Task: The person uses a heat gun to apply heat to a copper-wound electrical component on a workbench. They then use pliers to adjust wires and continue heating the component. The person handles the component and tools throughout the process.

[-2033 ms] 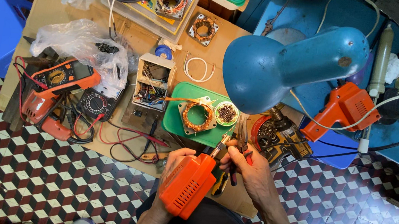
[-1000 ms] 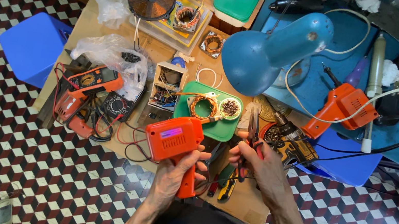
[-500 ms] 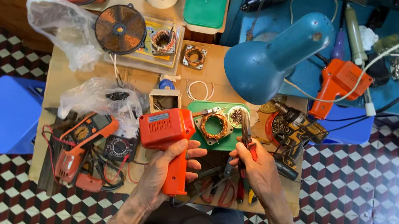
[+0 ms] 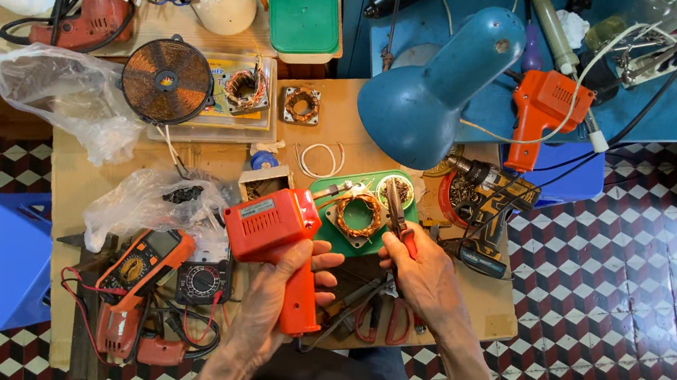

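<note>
Gripping a drill (image 4: 271,229) in my left hand (image 4: 275,296) and pliers (image 4: 397,214) in my right hand (image 4: 424,273), I see a cluttered bench (image 4: 339,124) on checkered floor (image 4: 634,284).

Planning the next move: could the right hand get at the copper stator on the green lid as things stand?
Probably yes: the right hand, gripping pliers, sits right beside the stator, nothing between them.

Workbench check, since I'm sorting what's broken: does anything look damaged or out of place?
Yes. The left hand holds an orange soldering gun with no tip visible at its front. A bare copper-wound stator lies on the green tray, where the right hand holds red-handled pliers. A loose flat copper coil lies behind.
</note>
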